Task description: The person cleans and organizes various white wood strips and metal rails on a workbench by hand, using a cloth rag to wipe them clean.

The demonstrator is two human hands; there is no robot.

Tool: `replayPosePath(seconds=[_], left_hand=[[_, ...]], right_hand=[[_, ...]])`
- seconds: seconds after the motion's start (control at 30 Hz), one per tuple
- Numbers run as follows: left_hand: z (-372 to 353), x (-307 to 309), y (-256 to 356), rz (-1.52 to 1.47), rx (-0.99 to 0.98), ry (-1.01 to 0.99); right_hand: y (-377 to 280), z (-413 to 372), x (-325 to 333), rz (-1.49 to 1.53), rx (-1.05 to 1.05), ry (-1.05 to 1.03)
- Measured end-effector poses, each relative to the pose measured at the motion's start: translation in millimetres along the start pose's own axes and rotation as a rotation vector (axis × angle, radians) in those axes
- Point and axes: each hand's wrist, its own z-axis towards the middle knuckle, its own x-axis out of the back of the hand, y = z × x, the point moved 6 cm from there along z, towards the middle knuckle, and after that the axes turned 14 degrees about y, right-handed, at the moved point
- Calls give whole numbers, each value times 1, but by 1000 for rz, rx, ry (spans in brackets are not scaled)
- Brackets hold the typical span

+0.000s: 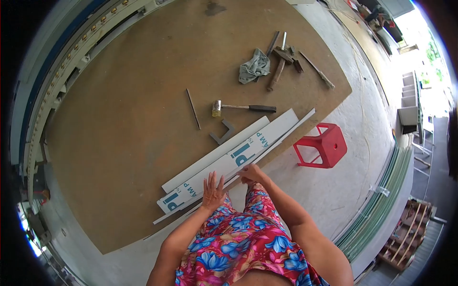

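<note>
My left hand (213,191) lies with fingers spread over the near edge of a long white panel (195,185), which carries blue printed lettering. My right hand (250,173) is closed, its fingers curled at the edge of a narrow white strip (281,138) along the panel's near side; the fingertips are partly hidden. A second white panel (217,154) rests alongside, farther from me. Beyond the panels are a grey angle-shaped metal piece (223,132), a mallet (243,107) with a black grip, and a thin dark rod (193,108).
The brown work table (129,119) bears a grey cloth (254,66), a hammer (277,71) and a brush-like tool (318,70) at its far right. A red stool (324,147) stands by the right edge. Long green sheets (377,205) are stacked on the right. A long machine (62,71) borders the left.
</note>
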Motion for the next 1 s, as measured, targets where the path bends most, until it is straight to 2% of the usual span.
replayPosePath(seconds=[0.07, 0.13, 0.2, 0.23, 0.33, 0.43, 0.53, 0.77, 0.83, 0.93, 0.97, 1.0], left_hand=[[8, 9, -1, -12, 77, 19], [14, 10, -5, 29, 128, 59], [20, 9, -7, 42, 192, 109], [24, 9, -7, 33, 228, 137], [43, 12, 3, 25, 349, 241], [61, -3, 19, -15, 470, 281], [88, -19, 43, -72, 505, 312], [148, -31, 79, -129, 490, 402], [155, -33, 75, -186, 553, 413], [170, -28, 69, -354, 691, 491], [179, -24, 66, -426, 743, 528], [185, -21, 59, -598, 866, 613]], right_hand=[[-15, 19, 19, 20, 145, 116], [-45, 27, 56, 144, 132, 215], [-58, 56, 85, 73, 221, 302], [-62, 73, 98, 134, 320, 359], [-89, 117, 140, -10, 643, 535], [-132, 138, 187, -146, 549, 630], [-158, 179, 215, -260, 705, 664], [-190, 263, 237, -418, 705, 541], [-191, 268, 237, -329, 770, 618], [-207, 237, 233, -117, 831, 533], [-202, 228, 215, 348, 833, 393], [-202, 202, 202, 378, 891, 358]])
